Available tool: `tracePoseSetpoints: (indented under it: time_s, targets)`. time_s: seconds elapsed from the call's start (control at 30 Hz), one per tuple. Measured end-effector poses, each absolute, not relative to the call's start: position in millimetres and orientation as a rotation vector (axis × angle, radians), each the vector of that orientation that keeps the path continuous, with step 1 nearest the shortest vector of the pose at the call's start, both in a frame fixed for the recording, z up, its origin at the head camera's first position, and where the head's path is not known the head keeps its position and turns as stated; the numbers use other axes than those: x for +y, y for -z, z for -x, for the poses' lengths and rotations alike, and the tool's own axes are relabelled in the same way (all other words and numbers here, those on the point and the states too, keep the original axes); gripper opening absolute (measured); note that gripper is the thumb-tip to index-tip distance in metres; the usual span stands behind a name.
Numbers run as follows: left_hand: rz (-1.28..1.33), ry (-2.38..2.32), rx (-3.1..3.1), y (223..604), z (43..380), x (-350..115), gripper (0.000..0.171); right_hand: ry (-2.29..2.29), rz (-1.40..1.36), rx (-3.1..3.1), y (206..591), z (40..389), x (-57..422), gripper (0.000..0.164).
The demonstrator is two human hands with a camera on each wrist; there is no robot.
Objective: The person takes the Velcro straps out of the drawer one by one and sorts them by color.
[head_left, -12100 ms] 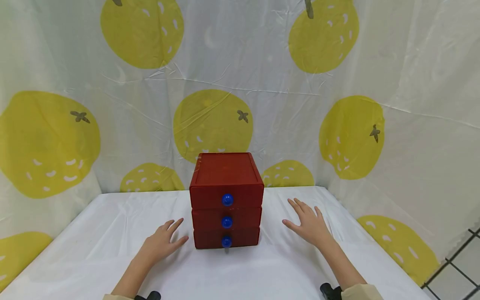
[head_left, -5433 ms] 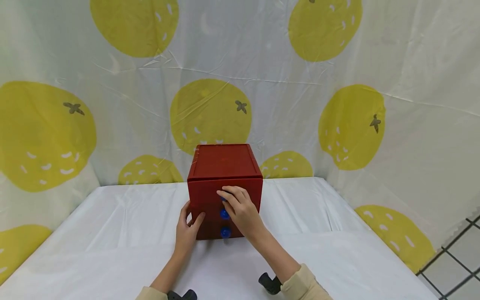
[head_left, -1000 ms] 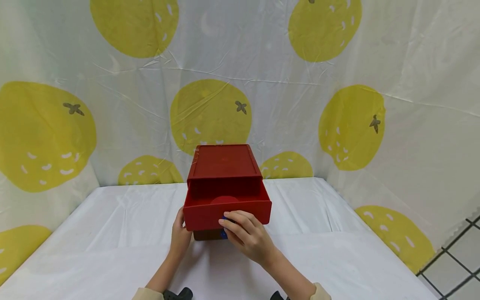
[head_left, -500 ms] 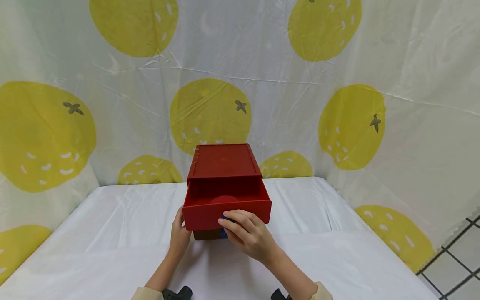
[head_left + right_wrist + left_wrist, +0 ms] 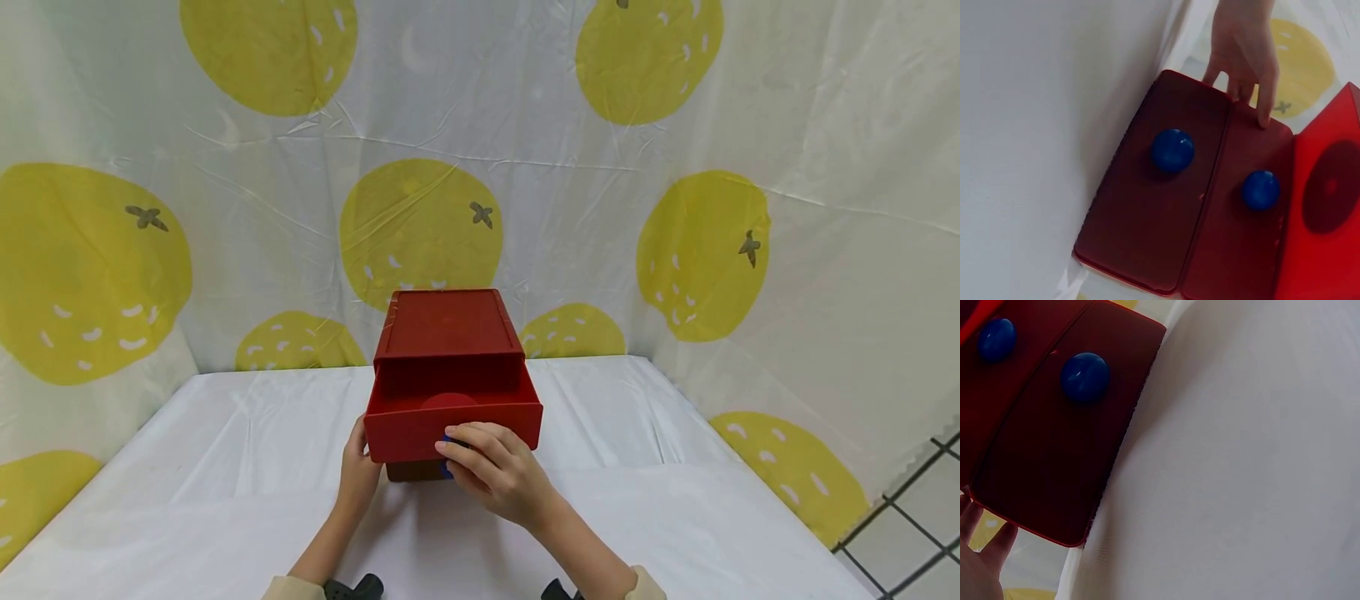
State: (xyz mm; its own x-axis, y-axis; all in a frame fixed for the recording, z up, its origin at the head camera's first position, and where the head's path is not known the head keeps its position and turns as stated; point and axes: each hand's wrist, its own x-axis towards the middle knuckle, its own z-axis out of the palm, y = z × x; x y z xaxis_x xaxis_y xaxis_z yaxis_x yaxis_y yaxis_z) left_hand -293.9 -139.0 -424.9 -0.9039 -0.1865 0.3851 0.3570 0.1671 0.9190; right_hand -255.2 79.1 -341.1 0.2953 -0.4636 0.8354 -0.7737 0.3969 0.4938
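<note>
A small red cabinet with three stacked drawers stands mid-table. Its top drawer is pulled well out, and a rounded red shape shows on the floor inside. My right hand pinches that drawer's blue knob, mostly covered by the fingers. On the cabinet's left side rests my left hand, its fingers fairly straight against the wall and one digit over the front edge in the right wrist view. The lower two drawers are closed, each with a blue knob: the middle knob and the bottom knob.
A white cloth covers the table under the cabinet. Behind hangs a pale curtain printed with yellow fruit. A black wire grid stands at the far right. Dark wrist mounts sit by both sleeves.
Both hands were first apart beside the closed cabinet, then came to it. The right hand took the top knob and drew the drawer out. Over the last second hardly anything moved.
</note>
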Motion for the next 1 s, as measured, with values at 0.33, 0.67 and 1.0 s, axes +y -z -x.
tracePoseSetpoints:
  time_s: [0.33, 0.67, 1.0]
  targets:
    - [0.153, 1.792, -2.043, 424.6, 292.7, -139.9, 0.046, -0.377, -1.226, -1.311, 332.1, 255.7, 81.8, 0.020]
    - [0.153, 1.809, -2.054, 424.6, 294.1, -139.8, 0.047, -0.442, -1.136, -1.411, 324.8, 251.4, 87.5, 0.027]
    - [0.158, 1.819, -2.064, 424.0, 294.0, -141.6, 0.047, -0.400, -1.031, -1.658, 318.6, 243.6, 91.7, 0.035]
